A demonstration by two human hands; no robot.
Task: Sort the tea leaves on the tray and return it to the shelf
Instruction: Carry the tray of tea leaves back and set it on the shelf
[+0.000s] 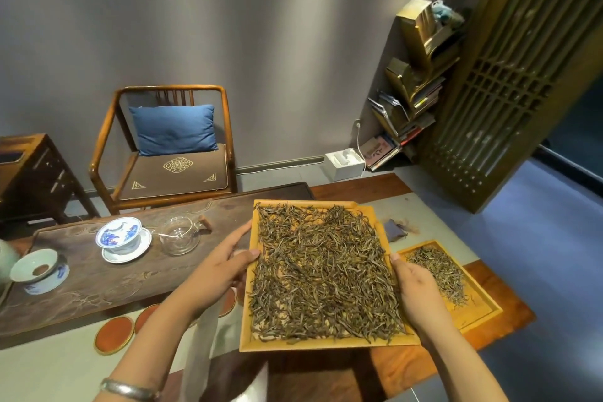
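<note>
Holding the wooden tray up over the worktop, I have my left hand gripping its left rim, thumb hooked over the top edge and fingers stretched along the outside, and my right hand gripping its right rim, thumb on the edge and fingers underneath. The tea leaves lie spread in a loose dark layer across nearly the whole tray, thinner near the front rim. A second, smaller tray rests near the right edge of the worktop, just beside my right hand, carrying a narrow pile of leaves. Toward the left end of the worktop stand a blue-and-white lidded cup on its saucer, a glass pitcher next to it, and a pale green strainer bowl. Round red coasters sit along the near edge. A silver bracelet circles my left wrist.
</note>
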